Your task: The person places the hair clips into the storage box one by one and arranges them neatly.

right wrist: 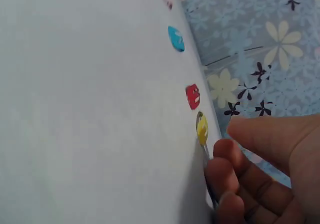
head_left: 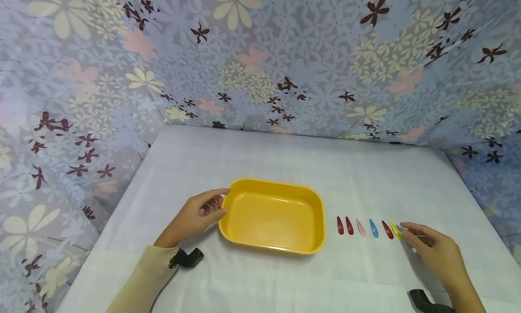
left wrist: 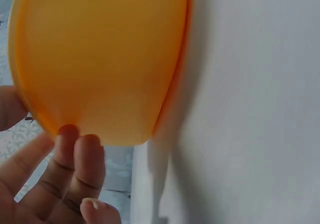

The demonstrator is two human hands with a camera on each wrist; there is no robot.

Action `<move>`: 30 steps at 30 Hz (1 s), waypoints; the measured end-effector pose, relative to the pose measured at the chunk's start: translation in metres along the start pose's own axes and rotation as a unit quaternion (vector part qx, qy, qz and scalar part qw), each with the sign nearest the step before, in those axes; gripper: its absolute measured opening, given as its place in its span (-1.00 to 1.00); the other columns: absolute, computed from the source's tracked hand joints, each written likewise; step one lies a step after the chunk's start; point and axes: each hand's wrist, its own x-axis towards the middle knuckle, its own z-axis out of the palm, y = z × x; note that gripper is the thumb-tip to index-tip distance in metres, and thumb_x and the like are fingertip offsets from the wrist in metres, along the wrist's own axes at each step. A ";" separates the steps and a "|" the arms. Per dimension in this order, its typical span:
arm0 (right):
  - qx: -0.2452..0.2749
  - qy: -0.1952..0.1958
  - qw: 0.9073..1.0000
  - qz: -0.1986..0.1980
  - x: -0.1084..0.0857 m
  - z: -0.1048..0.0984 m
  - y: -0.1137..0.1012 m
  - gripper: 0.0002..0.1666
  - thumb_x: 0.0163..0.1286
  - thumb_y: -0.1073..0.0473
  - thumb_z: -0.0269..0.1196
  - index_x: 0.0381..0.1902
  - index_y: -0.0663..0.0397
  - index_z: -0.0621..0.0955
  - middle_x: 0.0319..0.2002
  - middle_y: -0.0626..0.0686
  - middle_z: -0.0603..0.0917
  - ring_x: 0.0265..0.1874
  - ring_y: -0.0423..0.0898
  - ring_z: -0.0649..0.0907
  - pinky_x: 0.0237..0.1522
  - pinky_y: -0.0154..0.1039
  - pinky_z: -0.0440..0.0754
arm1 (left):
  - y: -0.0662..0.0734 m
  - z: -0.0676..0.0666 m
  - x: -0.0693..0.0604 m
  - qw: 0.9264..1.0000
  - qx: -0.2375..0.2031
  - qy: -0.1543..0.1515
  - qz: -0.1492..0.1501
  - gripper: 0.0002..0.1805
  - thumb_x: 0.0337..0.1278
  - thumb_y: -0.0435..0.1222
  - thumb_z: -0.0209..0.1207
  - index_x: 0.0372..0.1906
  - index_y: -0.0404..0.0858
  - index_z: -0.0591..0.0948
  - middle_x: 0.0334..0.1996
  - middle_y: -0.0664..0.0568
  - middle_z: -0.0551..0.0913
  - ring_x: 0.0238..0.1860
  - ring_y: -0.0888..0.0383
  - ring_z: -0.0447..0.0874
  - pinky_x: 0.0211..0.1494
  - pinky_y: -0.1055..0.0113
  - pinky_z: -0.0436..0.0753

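White tabletop holds a yellow tray before floral fabric.

The head camera looks forward and down over the white cloth-covered table; the left wrist's closely faces the oblong yellow plastic tray; the right wrist's looks along small coloured teardrop hair clips; the head view shows both.

Yellow tray, lime (perhaps yellow) clip
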 end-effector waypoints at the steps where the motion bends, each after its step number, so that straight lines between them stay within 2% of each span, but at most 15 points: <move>1: 0.001 0.006 1.000 -0.001 0.000 0.002 0.000 -0.43 0.47 -0.19 0.27 0.21 0.09 0.67 -0.07 0.17 0.74 -0.44 -0.46 0.57 -0.51 -0.35 0.58 | -0.001 0.001 0.000 1.000 -0.009 0.002 0.002 -0.47 0.34 -0.27 0.32 0.36 -0.23 0.54 -0.23 0.06 0.59 -0.27 0.09 0.52 -0.25 0.35 0.54; 7: -0.010 0.026 0.999 -0.024 0.002 0.007 -0.003 -0.49 0.43 -0.17 0.32 0.15 0.03 0.72 -0.09 0.15 0.77 -0.42 -0.55 0.52 -0.46 -0.39 0.55 | -0.006 0.002 -0.001 0.998 -0.062 0.005 -0.018 -0.48 0.35 -0.29 0.31 0.36 -0.20 0.54 -0.17 -0.03 0.58 -0.20 0.03 0.51 -0.11 0.36 0.56; 11: -0.023 0.047 0.998 -0.043 -0.001 0.011 -0.003 -0.58 0.39 -0.11 0.38 0.08 -0.02 0.76 -0.15 0.11 0.78 -0.43 -0.57 0.51 -0.41 -0.40 0.46 | -0.006 0.003 -0.002 0.997 -0.075 0.002 -0.034 -0.48 0.35 -0.27 0.31 0.37 -0.18 0.53 -0.12 -0.05 0.58 -0.15 0.01 0.53 -0.02 0.36 0.57; 18: -0.044 0.078 0.989 -0.120 -0.001 0.015 -0.005 -0.76 0.36 0.13 0.42 -0.03 -0.04 0.80 -0.15 0.09 0.76 -0.45 -0.46 0.49 -0.46 -0.39 0.41 | -0.007 0.004 -0.002 0.996 -0.081 -0.001 -0.033 -0.48 0.36 -0.27 0.31 0.38 -0.16 0.53 -0.10 -0.06 0.57 -0.15 0.00 0.55 0.01 0.36 0.57; 20: -0.046 0.073 0.989 -0.119 -0.001 0.015 -0.005 -0.76 0.37 0.12 0.41 -0.03 -0.04 0.80 -0.15 0.12 0.77 -0.47 -0.44 0.49 -0.48 -0.36 0.40 | -0.008 0.004 -0.002 0.996 -0.084 -0.002 -0.030 -0.48 0.36 -0.28 0.30 0.38 -0.17 0.52 -0.10 -0.06 0.57 -0.16 0.01 0.56 0.01 0.36 0.58; 24: -0.047 0.050 0.993 -0.092 0.000 0.015 -0.005 -0.70 0.41 0.03 0.38 0.02 -0.01 0.78 -0.20 0.12 0.79 -0.50 -0.40 0.52 -0.50 -0.29 0.42 | -0.010 0.004 -0.002 0.996 -0.086 -0.005 -0.026 -0.48 0.37 -0.30 0.29 0.39 -0.17 0.52 -0.09 -0.08 0.57 -0.19 0.02 0.58 -0.02 0.36 0.58; 27: -0.045 0.026 0.997 -0.065 0.000 0.013 -0.006 -0.62 0.43 -0.07 0.36 0.05 0.01 0.77 -0.22 0.11 0.79 -0.48 -0.35 0.56 -0.42 -0.20 0.50 | -0.011 0.005 -0.003 0.996 -0.086 -0.006 -0.022 -0.48 0.37 -0.30 0.28 0.39 -0.18 0.51 -0.08 -0.09 0.57 -0.22 0.04 0.59 -0.05 0.35 0.59; 30: -0.037 0.010 0.998 -0.046 0.000 0.011 -0.006 -0.57 0.43 -0.12 0.34 0.08 0.02 0.76 -0.15 0.15 0.79 -0.40 -0.42 0.56 -0.30 -0.02 0.59 | -0.011 0.005 -0.003 0.996 -0.087 -0.007 -0.020 -0.47 0.37 -0.30 0.29 0.39 -0.20 0.51 -0.08 -0.09 0.57 -0.23 0.04 0.60 -0.06 0.35 0.59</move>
